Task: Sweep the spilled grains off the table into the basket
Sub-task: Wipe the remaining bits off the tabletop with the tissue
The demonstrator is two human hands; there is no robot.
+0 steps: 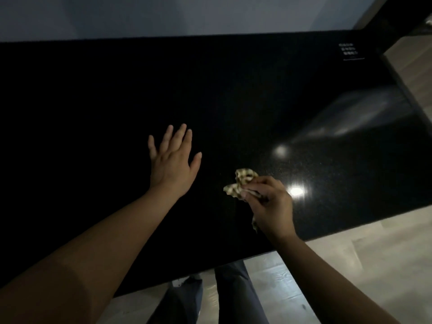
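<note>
A glossy black table point(117, 94) fills most of the view. My left hand point(173, 160) is spread flat with straight fingers over the table's middle. To its right, my right hand point(271, 202) grips a crumpled yellowish patterned cloth point(240, 181) that sticks out to the left of the fingers, just above the tabletop. No grains show on the dark surface, and no basket is in view.
The table's near edge runs diagonally from lower left to right, with pale wooden floor point(350, 265) beyond it. My legs in dark trousers point(233, 295) stand at that edge. A small white printed label point(349, 51) sits at the far right corner. A grey wall is behind.
</note>
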